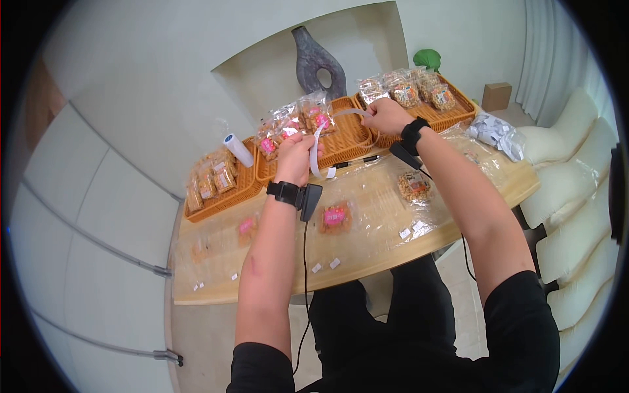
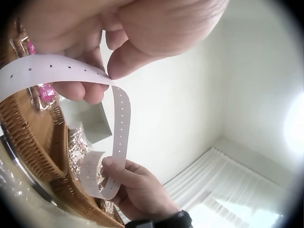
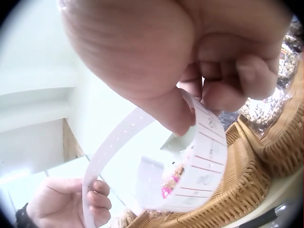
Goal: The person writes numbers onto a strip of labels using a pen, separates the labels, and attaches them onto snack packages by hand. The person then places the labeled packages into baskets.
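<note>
A long white strip of labels (image 1: 315, 154) stretches in a loop between both hands over the baskets. One face shows a row of small punched holes; the other, in the right wrist view, carries printed labels (image 3: 205, 164) divided by reddish lines. My left hand (image 1: 295, 159) pinches the strip between thumb and fingers, with part of it hanging below. Farther right, my right hand (image 1: 388, 116) pinches it too, and its end curls round near the fingers (image 2: 122, 173). Behind the left hand are clear bags of snacks with pink labels (image 1: 269, 145).
Wicker baskets (image 1: 344, 141) line the table's back edge, some holding bagged snacks. A white roll (image 1: 238, 150) stands at the left basket. On the wooden table (image 1: 288, 272) lie a black pen (image 1: 357, 162), snack bags (image 1: 335, 217), small white labels (image 1: 335, 263) and clear plastic. Cream chairs (image 1: 570, 164) stand at right.
</note>
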Motion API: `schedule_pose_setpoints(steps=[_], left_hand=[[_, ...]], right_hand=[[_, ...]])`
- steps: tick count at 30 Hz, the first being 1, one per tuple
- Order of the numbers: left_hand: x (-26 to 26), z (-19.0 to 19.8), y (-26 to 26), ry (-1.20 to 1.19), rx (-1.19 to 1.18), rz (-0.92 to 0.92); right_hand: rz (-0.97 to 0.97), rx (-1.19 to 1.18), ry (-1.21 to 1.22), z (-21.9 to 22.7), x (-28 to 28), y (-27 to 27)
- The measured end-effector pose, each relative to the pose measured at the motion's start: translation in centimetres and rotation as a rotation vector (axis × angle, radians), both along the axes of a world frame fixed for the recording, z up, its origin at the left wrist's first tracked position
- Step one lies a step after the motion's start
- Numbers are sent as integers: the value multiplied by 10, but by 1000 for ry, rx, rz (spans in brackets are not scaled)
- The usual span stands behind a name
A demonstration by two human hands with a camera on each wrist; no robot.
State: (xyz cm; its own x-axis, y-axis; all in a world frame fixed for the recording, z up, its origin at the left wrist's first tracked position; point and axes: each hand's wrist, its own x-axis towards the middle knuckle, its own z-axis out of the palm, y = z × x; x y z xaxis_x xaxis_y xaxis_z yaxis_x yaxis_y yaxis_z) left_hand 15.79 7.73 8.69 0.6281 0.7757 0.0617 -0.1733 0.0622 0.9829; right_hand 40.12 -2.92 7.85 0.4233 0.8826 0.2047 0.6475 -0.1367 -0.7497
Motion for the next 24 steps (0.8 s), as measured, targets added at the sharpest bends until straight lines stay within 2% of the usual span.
schedule_pose_setpoints(steps=[3, 5, 6, 8, 11, 13, 16, 18, 21, 24], left_hand=[[12, -17, 23, 98, 48, -7], [19, -29, 31, 62, 62, 128], [18, -33, 33, 65, 56, 127], [15, -37, 34, 335, 412, 409], [-4, -33, 26, 298, 475, 408], [-25, -19, 12, 305, 416, 340], [-51, -2, -20, 234, 442, 301], [-72, 11, -47, 189, 483, 182], [-101, 29, -101, 97, 541, 67], [-126, 53, -154, -154, 538, -89]], right_hand=[[-42, 42, 16, -9, 2, 12], [-154, 270, -27, -13, 0, 14], [-127, 260, 31, -10, 1, 9], [-77, 226, 51, -3, 1, -7], [27, 193, 131, 5, -11, -54], [70, 303, 165, 6, -14, -91], [1, 300, 175, 10, -20, -155], [-50, 220, 107, 9, -27, -198], [-160, 217, -21, -18, -37, -250], [-240, 292, 54, -55, -43, -281]])
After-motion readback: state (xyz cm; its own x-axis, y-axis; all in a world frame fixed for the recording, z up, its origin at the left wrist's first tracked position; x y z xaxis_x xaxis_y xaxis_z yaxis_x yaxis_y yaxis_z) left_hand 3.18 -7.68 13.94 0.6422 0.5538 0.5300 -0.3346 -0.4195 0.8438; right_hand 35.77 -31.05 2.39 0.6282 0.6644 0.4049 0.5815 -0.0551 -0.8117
